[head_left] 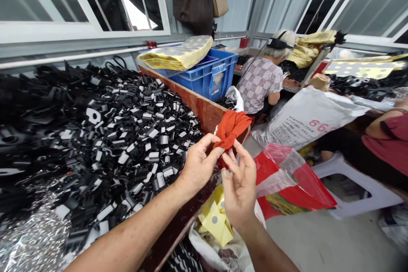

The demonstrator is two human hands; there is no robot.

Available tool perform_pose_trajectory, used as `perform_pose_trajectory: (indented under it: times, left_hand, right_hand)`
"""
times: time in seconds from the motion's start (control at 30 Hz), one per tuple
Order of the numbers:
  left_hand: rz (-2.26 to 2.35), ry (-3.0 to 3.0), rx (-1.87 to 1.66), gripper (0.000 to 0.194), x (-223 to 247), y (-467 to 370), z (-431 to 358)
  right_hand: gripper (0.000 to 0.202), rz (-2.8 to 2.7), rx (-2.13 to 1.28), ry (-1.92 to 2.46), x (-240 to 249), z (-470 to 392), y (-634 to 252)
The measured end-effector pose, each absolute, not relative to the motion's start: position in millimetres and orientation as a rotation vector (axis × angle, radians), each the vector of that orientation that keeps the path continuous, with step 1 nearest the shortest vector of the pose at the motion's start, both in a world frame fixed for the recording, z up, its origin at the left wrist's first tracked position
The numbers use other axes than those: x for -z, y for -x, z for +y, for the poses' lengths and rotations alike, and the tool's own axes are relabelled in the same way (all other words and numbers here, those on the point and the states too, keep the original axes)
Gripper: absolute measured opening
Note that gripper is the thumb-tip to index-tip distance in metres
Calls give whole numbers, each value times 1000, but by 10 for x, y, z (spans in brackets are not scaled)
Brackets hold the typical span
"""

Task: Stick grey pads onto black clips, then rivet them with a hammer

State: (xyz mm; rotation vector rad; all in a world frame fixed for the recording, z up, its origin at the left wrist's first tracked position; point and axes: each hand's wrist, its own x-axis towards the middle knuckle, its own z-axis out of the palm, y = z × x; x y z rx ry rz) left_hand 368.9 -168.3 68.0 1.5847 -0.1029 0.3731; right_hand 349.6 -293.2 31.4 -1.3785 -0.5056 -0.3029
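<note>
A bunched strip of red-orange cloth (pixel 232 126) is held up over the edge of the wooden bench. My left hand (pixel 198 165) pinches its lower end between thumb and fingers. From the right, the fingertips of my right hand (pixel 240 182) close on the same twisted end; what lies between its thumb and fingers is partly hidden. Left of my hands is a large heap of small black plastic pieces (pixel 127 136), many with white or grey pads. Below them, an open white sack (pixel 207 250) holds yellow dotted wrapping (pixel 218 225).
Shiny metal pieces (pixel 28 229) lie at lower left. Behind the bench's wooden rim (pixel 188 102) stands a blue crate (pixel 210 78) under a yellow dotted bag (pixel 181 53). Two people sit nearby, ahead and at right. A red bag (pixel 287 178), printed sack (pixel 306 119) and white stool (pixel 360 187) stand right.
</note>
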Motion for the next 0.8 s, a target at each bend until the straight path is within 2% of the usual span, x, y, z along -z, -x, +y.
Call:
perform_pose_trajectory:
  times: [0.13,0.43,0.6,0.8]
  left_hand:
    - [41,-1300,-342,21,-705,-3739,-1792]
    - [212,-985,-106,40,-734,-3806,-1773]
    - [197,-868,128,41,-730,-3834,-1658]
    - [157,-937,46,38,-738,-3771,-1567]
  right_hand:
    - [59,-509,326,1324,-243,-2862,-3455]
    - [52,-576,318,1284,-81,-2953,-3547]
    - [43,-502,83,1035,-130,-3034,-3668]
    - [41,-378,-127,870,-215,-3128,-3765]
